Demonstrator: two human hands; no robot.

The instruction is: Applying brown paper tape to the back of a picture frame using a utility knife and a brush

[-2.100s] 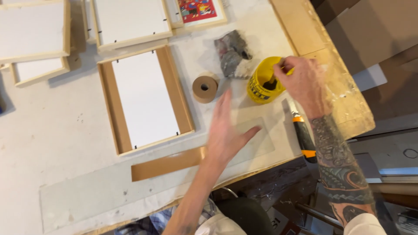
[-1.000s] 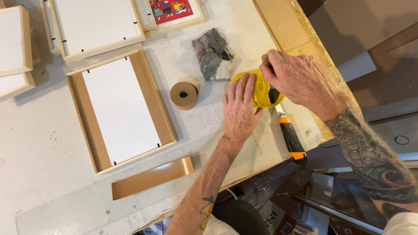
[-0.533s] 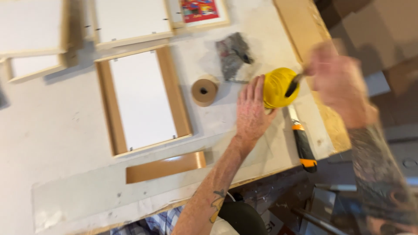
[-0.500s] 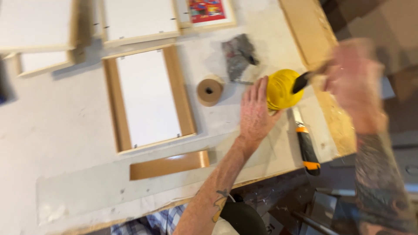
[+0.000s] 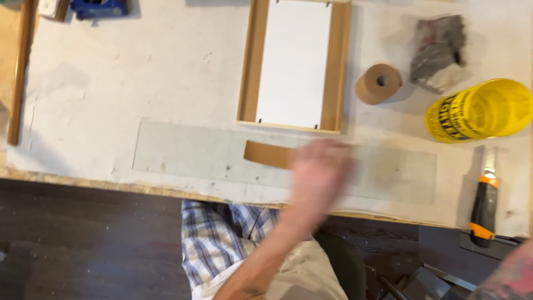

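A: Change since half a second ago: the left hand (image 5: 319, 169) has left the yellow tub (image 5: 480, 110) and now sits, motion-blurred, over the right end of the brown paper strip (image 5: 269, 154). The right hand has withdrawn from the tub; only a tattooed forearm (image 5: 508, 278) shows at the lower right corner of the view.

B: State of the grip?

A: Left hand: fingers appear spread flat, but the blur prevents confirming whether it presses or pinches the strip. Right hand: out of view.

B: Location of the strip?

A: It lies flat on the clear sheet (image 5: 189, 155) near the front edge of the worktop (image 5: 100, 94), just in front of the wooden frame (image 5: 251, 61), which lies face down with its white backing board (image 5: 293, 64) fitted.

B: Surrounding items?

A: The brown tape roll (image 5: 378, 83) sits just right of the frame, with a crumpled grey rag (image 5: 438, 50) beyond it. The tub lies tipped on its side near the right edge. The orange utility knife (image 5: 484, 208) rests at the front right corner.

B: Progress?

A: Judged from the layout: strip cut and laid out, not yet applied; the frame's back seams remain untaped.
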